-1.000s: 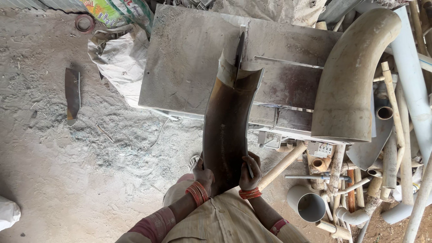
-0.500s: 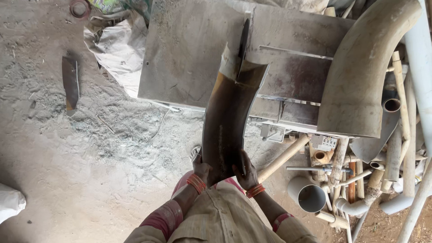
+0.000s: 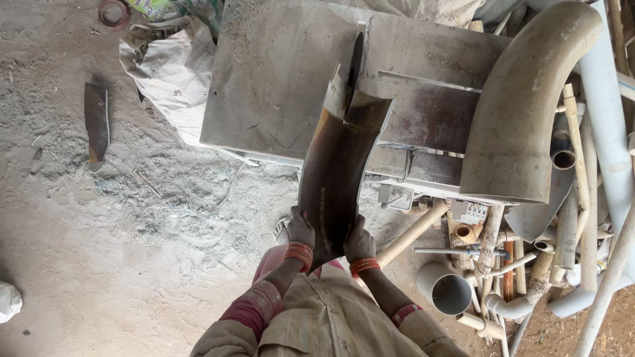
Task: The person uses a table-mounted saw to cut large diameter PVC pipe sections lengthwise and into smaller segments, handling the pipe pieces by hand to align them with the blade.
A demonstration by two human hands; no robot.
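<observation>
My left hand (image 3: pixel 299 229) and my right hand (image 3: pixel 358 239) both grip the near end of a curved half-pipe piece (image 3: pixel 334 172), dark on its inner face. Its far end lies on the dusty grey saw table (image 3: pixel 271 86), and a thin upright saw blade (image 3: pixel 356 61) stands in a slit in that end. Both wrists wear orange bangles.
A large grey pipe elbow (image 3: pixel 522 112) rests on the table's right side. Several pipes and fittings (image 3: pixel 562 264) lie piled at the right. A white sack (image 3: pixel 169 73) sits left of the table, and a dark pipe offcut (image 3: pixel 96 124) lies on the dusty floor.
The curved piece has been pushed further onto the blade, so the slit at its far end is longer. My hands have moved forward with it.
</observation>
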